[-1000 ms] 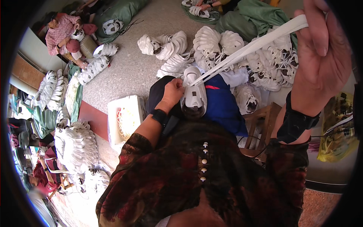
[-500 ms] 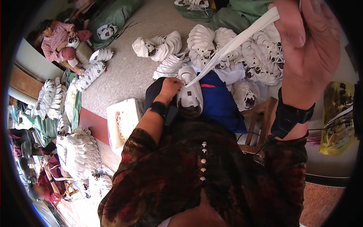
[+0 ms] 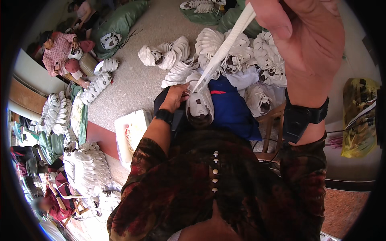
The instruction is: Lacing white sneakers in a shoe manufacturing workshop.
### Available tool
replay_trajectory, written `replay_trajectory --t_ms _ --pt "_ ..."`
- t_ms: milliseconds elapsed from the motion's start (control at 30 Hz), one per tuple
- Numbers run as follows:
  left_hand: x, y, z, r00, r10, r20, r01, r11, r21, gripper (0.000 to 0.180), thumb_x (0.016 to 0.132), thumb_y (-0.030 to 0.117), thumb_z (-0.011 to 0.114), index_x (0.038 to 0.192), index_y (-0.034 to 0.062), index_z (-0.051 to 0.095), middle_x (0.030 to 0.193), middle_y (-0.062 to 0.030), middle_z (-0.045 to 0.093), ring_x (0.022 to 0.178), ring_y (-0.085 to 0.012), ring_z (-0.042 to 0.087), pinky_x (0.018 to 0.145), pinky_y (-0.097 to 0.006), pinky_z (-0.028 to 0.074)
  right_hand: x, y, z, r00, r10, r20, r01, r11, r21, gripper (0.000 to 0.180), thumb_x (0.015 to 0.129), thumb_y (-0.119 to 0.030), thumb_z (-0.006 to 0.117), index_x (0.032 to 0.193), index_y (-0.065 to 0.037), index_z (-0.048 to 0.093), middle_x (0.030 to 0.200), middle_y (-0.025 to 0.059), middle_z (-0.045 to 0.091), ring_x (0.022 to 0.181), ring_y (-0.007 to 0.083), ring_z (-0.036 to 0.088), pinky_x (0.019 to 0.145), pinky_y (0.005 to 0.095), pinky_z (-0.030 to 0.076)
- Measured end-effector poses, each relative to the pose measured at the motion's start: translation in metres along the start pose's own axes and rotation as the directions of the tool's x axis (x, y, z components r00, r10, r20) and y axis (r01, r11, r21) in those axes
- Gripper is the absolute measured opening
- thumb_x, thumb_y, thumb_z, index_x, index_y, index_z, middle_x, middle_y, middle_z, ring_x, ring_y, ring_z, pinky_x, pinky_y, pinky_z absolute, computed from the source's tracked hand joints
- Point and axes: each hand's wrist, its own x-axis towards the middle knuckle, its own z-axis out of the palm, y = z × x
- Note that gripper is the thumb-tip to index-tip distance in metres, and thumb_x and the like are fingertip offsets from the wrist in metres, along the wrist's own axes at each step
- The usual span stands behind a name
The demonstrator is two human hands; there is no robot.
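Right hand (image 3: 309, 44) is up high, fingers clenched on the flat white lace (image 3: 225, 48), drawing it taut from the white sneaker (image 3: 200, 105) resting on the lap against the blue cloth (image 3: 231, 110). Left hand (image 3: 175, 96) sits at the shoe's eyelets, fingers pinching where the lace leaves the upper. To do this well, I'd say: pull straight along the lace, keep it flat and untwisted, and brace the shoe firmly so it doesn't tip. Piles of white sneakers (image 3: 241, 48) wait on the floor (image 3: 132, 84) beyond.
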Motion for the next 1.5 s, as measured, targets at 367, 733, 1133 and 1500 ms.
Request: replay_trajectory --t_ms 367,733,1133,1500 --pt "-0.051 -0.011 0.018 0.615 0.549 0.566 -0.775 0.556 0.301 0.026 0.081 0.026 0.061 0.096 0.0035 0.059 0.085 -0.0091 0.059 0.065 -0.0166 0.053 0.062 -0.028 0.043 0.019 0.023 0.047 0.938 0.075 0.339 -0.057 0.996 -0.065 0.028 0.077 -0.025 0.062 0.088 0.001 0.063 0.065 0.0079 0.061 0.053 0.0131 0.054 0.053 0.0261 0.042" --pt "-0.044 -0.027 0.016 0.450 0.468 0.761 -0.882 0.365 0.297 0.031 0.088 0.028 0.044 0.081 0.0050 0.063 0.074 -0.0150 0.059 0.070 -0.0351 0.056 0.063 -0.037 0.046 -0.195 0.253 -0.040 0.630 0.674 -0.385 -0.775 0.520 -0.358 0.013 0.068 0.004 0.051 0.080 0.000 0.055 0.063 0.0108 0.055 0.057 0.0186 0.053 0.053 0.0320 0.042" --pt "-0.046 -0.028 0.015 0.579 0.456 0.676 -0.760 0.603 0.244 0.032 0.091 0.030 0.047 0.075 0.0041 0.057 0.061 -0.0086 0.050 0.055 -0.0218 0.048 0.057 -0.028 0.042 -0.226 0.285 -0.021 0.475 0.780 -0.407 -0.865 0.499 -0.051 0.004 0.074 -0.003 0.060 0.074 0.001 0.061 0.063 0.0020 0.057 0.060 0.0097 0.051 0.058 0.0260 0.041" --pt "-0.044 -0.035 0.020 0.590 0.508 0.627 -0.760 0.612 0.219 0.042 0.092 0.040 0.043 0.080 0.0035 0.059 0.060 -0.0060 0.052 0.055 -0.0181 0.048 0.058 -0.028 0.042 -0.232 0.295 -0.025 0.540 0.739 -0.403 -0.837 0.521 -0.167 0.004 0.069 -0.002 0.061 0.067 -0.001 0.057 0.062 0.0004 0.053 0.057 0.0080 0.048 0.052 0.0245 0.039"
